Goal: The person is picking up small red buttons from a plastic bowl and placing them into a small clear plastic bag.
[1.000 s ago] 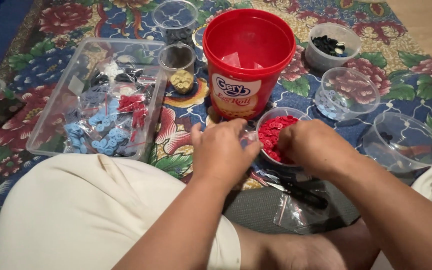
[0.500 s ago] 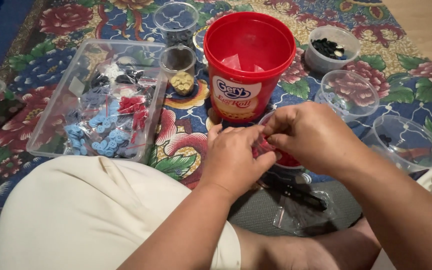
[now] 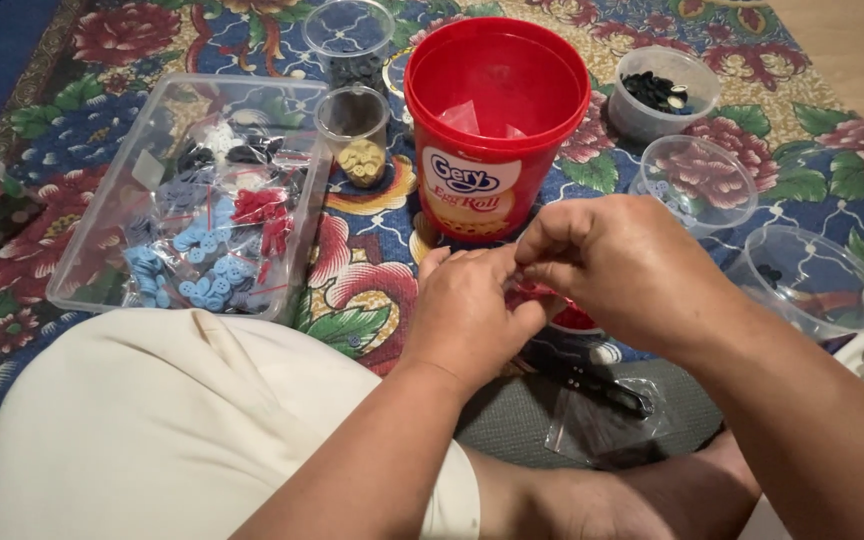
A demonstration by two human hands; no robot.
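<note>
We see our left hand (image 3: 467, 315) and our right hand (image 3: 624, 268) meeting over a small clear cup of red buttons (image 3: 574, 318); the cup sits on the flowered carpet just in front of the tall red tub, and our hands cover most of it, so only a sliver of red at its near rim shows; the fingertips of both hands pinch together at something small and red between them, too hidden to make out; the left hand lies knuckles up, fingers curled; the right hand arches above the cup, thumb and forefinger pressed together.
</note>
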